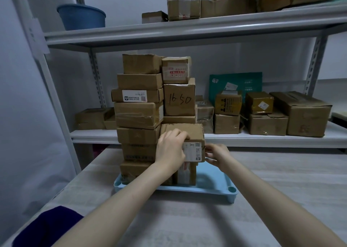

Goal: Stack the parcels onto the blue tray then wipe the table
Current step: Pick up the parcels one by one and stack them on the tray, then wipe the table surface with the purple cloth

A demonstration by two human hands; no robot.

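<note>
The blue tray (214,183) is lying on the table (281,199). Two columns of brown parcels are standing on its left half, and its right half is showing bare. The taller column (139,115) is rising over the tray's left end. Beside it, toward the tray's middle, the second column is carrying a labelled parcel (189,134) one layer above the tray floor. That parcel is resting on a small parcel (185,173) standing in the tray. More boxes are sitting above it, among them a hand-numbered parcel (179,98) reading "16 50".

The left hand (170,151) is gripping the labelled parcel, fingers curled together over its top front edge. The right hand (217,155) is pinching that parcel's lower right corner, fingers bent and close together.

Behind the tray, a grey shelf unit (187,28) is holding more boxes and a blue bucket (81,16). A dark purple cloth (47,226) is lying well in front of the tray's left end.
</note>
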